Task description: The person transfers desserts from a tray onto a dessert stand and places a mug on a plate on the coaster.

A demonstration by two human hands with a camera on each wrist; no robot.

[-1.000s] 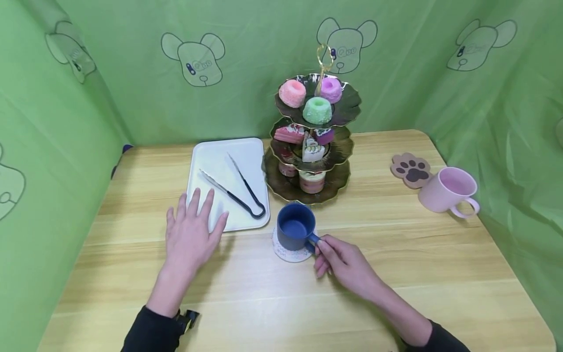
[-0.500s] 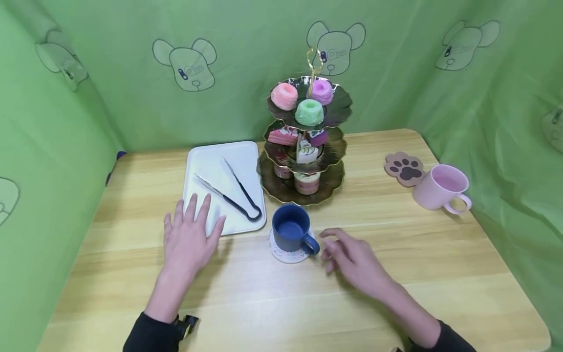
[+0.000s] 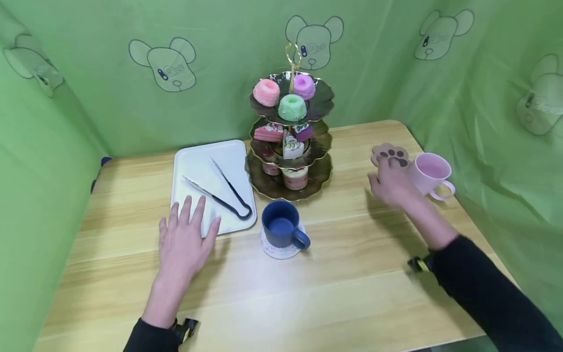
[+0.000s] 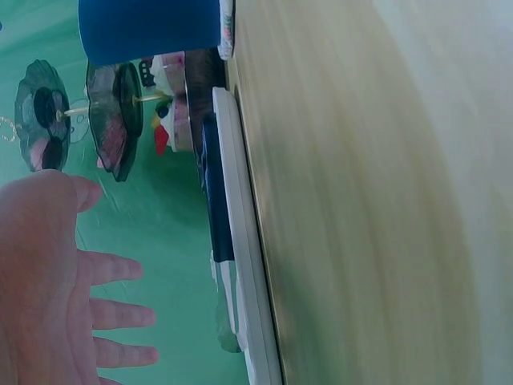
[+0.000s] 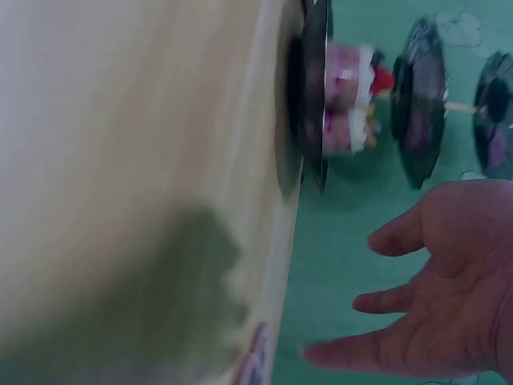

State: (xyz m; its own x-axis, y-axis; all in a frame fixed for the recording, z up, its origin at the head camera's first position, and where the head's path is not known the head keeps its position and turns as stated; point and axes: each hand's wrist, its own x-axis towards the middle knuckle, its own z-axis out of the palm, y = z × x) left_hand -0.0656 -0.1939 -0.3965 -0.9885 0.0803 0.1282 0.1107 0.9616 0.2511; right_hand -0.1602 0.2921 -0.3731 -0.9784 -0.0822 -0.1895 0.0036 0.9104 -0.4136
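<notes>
My right hand (image 3: pixel 391 186) hovers over the right side of the table with its fingers extended and holds nothing. Just beyond its fingertips lies a brown paw-shaped coaster (image 3: pixel 389 150), partly covered by the hand. A pink mug (image 3: pixel 428 178) stands right beside it, handle toward the front right. Spread flat, my left hand (image 3: pixel 182 242) is at the near left edge of a white tray (image 3: pixel 184 161); I cannot tell whether it touches it. Black-handled tongs (image 3: pixel 225 204) lie spread on the tray. A dark blue mug (image 3: pixel 280 230) sits on a round patterned coaster (image 3: pixel 274 252) between the hands.
A three-tier stand (image 3: pixel 325 142) rises behind the blue mug, its plates bearing several small cakes, among them a green one (image 3: pixel 292 107) on top. Green curtains (image 3: pixel 220 29) with bear drawings enclose the table's back and sides.
My right hand has let go of the blue mug's handle and moved right and away from me to the paw coaster. The left hand has stayed by the tray. The view has shifted slightly right.
</notes>
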